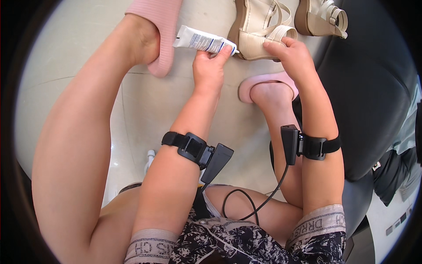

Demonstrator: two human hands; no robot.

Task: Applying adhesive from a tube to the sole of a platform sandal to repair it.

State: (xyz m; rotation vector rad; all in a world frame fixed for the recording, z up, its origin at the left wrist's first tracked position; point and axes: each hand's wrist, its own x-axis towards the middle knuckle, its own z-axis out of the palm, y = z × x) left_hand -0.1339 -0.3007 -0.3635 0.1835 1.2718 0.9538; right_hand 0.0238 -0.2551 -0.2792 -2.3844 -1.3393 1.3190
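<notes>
My left hand (208, 70) is closed around a white squeeze tube (198, 39) with blue bands and small print. The tube lies nearly level, and its narrow nozzle points right, at the edge of a beige strappy sandal (257, 46) beside the brown sole. Whether the nozzle touches the sandal I cannot tell. My right hand (295, 56) grips that sandal by its right side, thumb on the upper and fingers curled at the straps. The sandal is tipped over, sole facing left.
A second beige sandal (318, 20) stands at the upper right. Pink slippers (165, 39) are on my feet, over a pale tiled floor (88, 53). A black padded seat (365, 83) fills the right side. A black cable (250, 211) loops between the devices strapped to my forearms.
</notes>
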